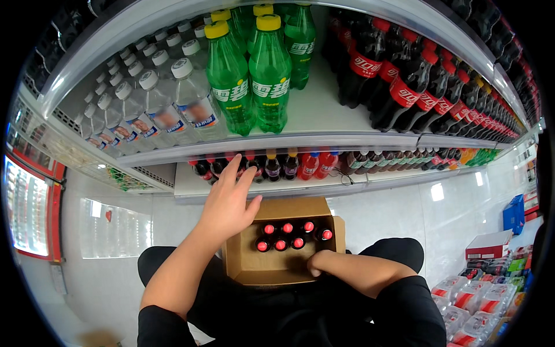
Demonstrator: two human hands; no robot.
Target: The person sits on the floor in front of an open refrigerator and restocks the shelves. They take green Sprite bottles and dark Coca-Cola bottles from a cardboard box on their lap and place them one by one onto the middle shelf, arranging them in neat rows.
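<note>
An open cardboard box (pixel 282 208) sits between my knees, its far flap folded back. Several dark bottles with red caps (pixel 280 244) stand upright in it, in its far half. My left hand (pixel 230 199) is raised beyond the box's left side, fingers spread and nothing in it. Its fingertips overlap the row of cola bottles (pixel 201 168) on the lower shelf (pixel 269 187); whether they touch cannot be told. My right hand (pixel 320 262) is bent down at the box's near right corner, below the bottles. Its fingers are mostly hidden, so any grip there is unclear.
The upper shelf's edge (pixel 277 141) juts above the lower bottles. Green Sprite bottles (pixel 269 78), clear water bottles (pixel 195 95) and Coca-Cola bottles (pixel 405 93) stand on it. Wrapped bottle packs (pixel 470 303) lie at right on the tiled floor (pixel 390 212). A lit red-framed cooler (pixel 28 204) stands left.
</note>
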